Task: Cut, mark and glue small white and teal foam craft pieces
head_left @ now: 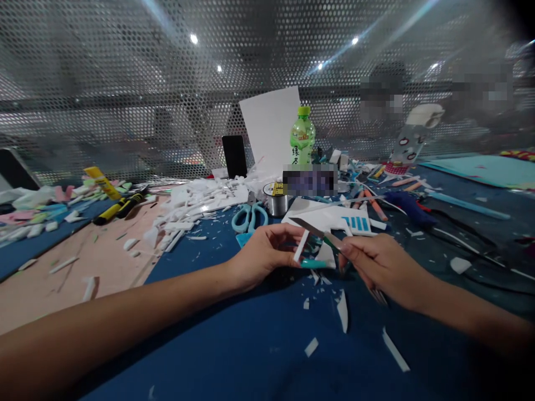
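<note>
My left hand (267, 250) is closed, pinching a narrow white strip (301, 246) that looks like foam board, tilted between thumb and fingers. My right hand (382, 267) grips a knife (309, 226), its blade pointing left across the top of the strip. Whether the blade touches the strip, I cannot tell. Thin metal prongs (378, 296) poke out below my right hand; what they belong to is hidden. Under the hands lie a teal object (313, 263) and a white scrap (326, 255). Light-blue scissors (249, 217) rest just beyond my left hand.
Behind stand a green-capped bottle (302, 139), a wire spool (276, 200), a phone (234, 156) and a clear bottle (412, 139). A blue glue gun (409, 209) lies right. White scraps (204, 195) pile left, near a yellow glue stick (102, 182). A perforated metal screen (125, 100) rises behind.
</note>
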A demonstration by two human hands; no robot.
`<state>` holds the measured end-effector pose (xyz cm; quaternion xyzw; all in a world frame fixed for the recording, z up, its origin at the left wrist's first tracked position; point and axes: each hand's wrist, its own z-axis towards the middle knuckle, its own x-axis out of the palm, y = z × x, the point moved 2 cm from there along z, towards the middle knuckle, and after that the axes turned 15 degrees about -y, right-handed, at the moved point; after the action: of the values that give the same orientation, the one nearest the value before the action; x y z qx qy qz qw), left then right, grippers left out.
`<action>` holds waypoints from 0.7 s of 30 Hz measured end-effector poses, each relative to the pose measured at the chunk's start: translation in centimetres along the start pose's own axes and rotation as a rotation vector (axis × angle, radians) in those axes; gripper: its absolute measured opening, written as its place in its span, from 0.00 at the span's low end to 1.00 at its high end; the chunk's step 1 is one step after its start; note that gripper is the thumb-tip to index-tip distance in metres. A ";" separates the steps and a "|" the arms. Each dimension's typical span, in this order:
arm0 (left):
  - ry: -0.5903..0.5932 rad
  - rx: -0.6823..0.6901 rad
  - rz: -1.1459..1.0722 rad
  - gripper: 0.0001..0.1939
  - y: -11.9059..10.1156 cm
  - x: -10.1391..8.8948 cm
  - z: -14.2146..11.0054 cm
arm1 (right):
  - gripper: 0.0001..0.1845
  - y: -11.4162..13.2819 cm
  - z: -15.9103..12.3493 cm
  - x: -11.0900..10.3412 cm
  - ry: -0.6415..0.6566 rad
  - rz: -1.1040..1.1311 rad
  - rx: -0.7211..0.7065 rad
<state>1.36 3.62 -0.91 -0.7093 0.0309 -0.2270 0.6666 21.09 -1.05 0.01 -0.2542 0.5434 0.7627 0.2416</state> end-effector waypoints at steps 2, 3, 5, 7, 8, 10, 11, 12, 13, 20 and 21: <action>-0.007 0.003 0.013 0.16 0.0 -0.1 0.0 | 0.25 0.1 0.1 0.0 -0.012 -0.019 -0.017; -0.007 0.005 0.023 0.16 0.0 -0.1 0.0 | 0.25 0.1 0.2 0.0 -0.021 -0.027 -0.036; -0.005 0.006 0.040 0.17 0.0 -0.1 0.0 | 0.25 0.2 0.3 -0.1 -0.042 -0.041 -0.062; -0.009 0.008 0.054 0.18 0.0 -0.1 0.0 | 0.25 0.3 0.3 -0.1 -0.041 -0.043 -0.054; -0.014 0.012 0.061 0.18 -0.1 -0.1 0.0 | 0.25 0.3 0.2 -0.1 -0.032 -0.041 -0.038; -0.023 0.018 0.076 0.18 -0.2 -0.1 -0.1 | 0.25 0.3 0.2 -0.1 -0.014 -0.033 -0.007; -0.027 0.020 0.083 0.18 -0.2 0.0 -0.1 | 0.25 0.3 0.1 -0.1 -0.009 -0.032 0.001; -0.029 0.020 0.091 0.18 -0.2 0.0 -0.1 | 0.25 0.3 0.1 -0.1 -0.009 -0.032 0.004; -0.029 0.019 0.097 0.19 -0.3 0.0 -0.1 | 0.25 0.3 0.1 -0.1 -0.010 -0.031 0.004; 0.008 0.007 0.075 0.17 -0.1 0.0 -0.1 | 0.25 0.4 0.1 0.0 0.016 0.003 0.039; 0.011 -0.002 0.076 0.17 0.0 0.0 -0.1 | 0.25 0.5 0.1 0.1 0.020 0.007 0.040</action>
<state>1.31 3.54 -0.89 -0.7070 0.0616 -0.2052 0.6740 20.72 -1.06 0.35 -0.2550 0.5617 0.7500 0.2388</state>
